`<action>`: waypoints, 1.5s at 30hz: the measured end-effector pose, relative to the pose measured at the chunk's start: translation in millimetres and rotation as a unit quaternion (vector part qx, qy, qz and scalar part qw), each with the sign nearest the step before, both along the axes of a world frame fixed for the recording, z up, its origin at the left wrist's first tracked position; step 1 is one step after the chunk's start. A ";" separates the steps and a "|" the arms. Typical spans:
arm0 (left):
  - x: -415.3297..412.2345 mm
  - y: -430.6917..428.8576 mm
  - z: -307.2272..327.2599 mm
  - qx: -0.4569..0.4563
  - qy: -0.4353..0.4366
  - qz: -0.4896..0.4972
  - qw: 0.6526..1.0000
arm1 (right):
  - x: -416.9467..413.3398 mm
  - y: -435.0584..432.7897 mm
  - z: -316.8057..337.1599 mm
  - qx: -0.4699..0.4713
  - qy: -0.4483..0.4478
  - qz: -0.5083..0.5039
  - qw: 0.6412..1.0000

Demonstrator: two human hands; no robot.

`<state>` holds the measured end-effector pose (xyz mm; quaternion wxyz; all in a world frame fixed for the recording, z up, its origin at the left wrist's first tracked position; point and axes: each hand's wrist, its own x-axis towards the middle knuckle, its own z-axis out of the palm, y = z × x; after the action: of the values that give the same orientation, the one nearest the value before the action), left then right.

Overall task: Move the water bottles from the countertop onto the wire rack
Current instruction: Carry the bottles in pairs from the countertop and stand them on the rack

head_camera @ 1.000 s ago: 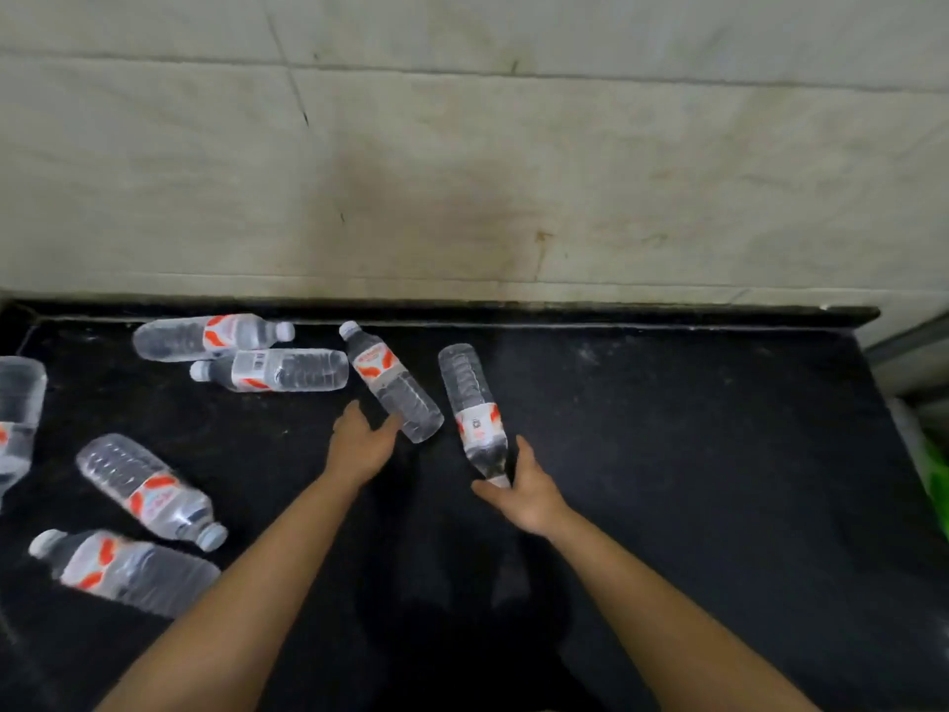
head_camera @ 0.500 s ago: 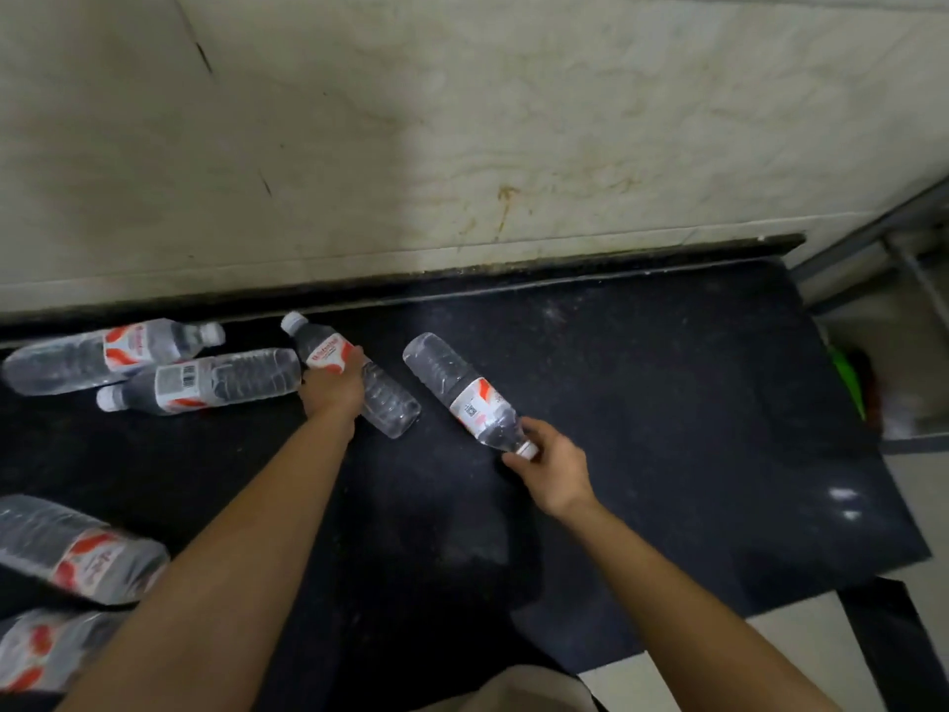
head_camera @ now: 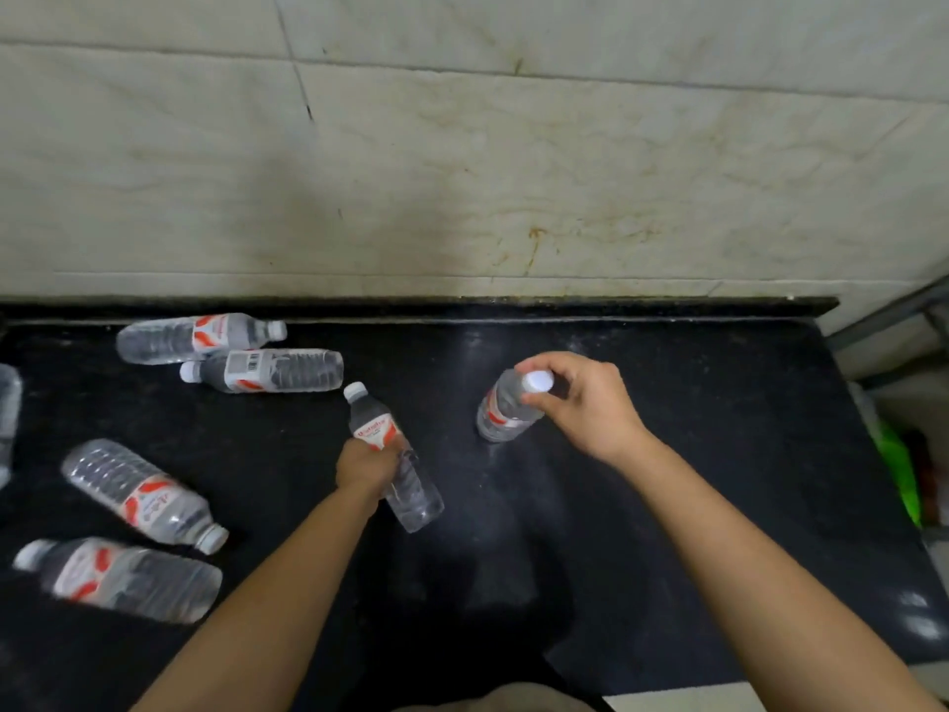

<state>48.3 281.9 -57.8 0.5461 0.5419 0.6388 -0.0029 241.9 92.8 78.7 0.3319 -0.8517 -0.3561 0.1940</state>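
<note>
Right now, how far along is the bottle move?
Nothing shows as done; no rack is clearly in view. In hand: left hand grips one bottle; right hand holds another by its neck. Left: four loose bottles on the countertop, one more at the edge.

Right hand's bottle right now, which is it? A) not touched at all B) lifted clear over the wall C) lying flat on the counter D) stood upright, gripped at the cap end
D: the right hand pinches the neck just under the white cap of the bottle, which stands roughly upright with its base on the black countertop.
</note>
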 end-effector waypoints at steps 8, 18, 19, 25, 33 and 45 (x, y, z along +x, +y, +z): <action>-48.9 -49.6 1.2 0.001 0.052 -0.050 0.997 | 0.4 -15.4 -23.7 -0.002 0.037 0.036 0.999; -45.9 -65.8 -2.0 0.028 0.095 -0.070 0.993 | -53.6 -32.8 -55.0 0.049 0.000 -0.025 0.998; -43.5 -63.5 -2.7 0.024 0.104 -0.079 0.991 | -60.6 -37.5 -55.1 0.057 0.001 -0.045 0.997; -31.4 -63.9 -7.4 0.018 0.142 -0.066 0.987 | -83.2 -67.8 -52.8 0.069 0.063 -0.146 0.985; -40.6 -58.8 8.4 -0.048 0.014 -0.065 0.997 | -105.0 -133.4 -32.9 0.244 0.228 -0.300 0.894; 55.3 -207.4 187.6 -0.293 -0.395 -0.145 0.859 | -90.0 -278.2 52.0 0.282 0.096 -0.380 0.876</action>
<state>103.6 74.5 129.8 0.8796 0.3988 0.2535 -0.0545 151.9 -185.4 130.6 0.6389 -0.7688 -0.0108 0.0250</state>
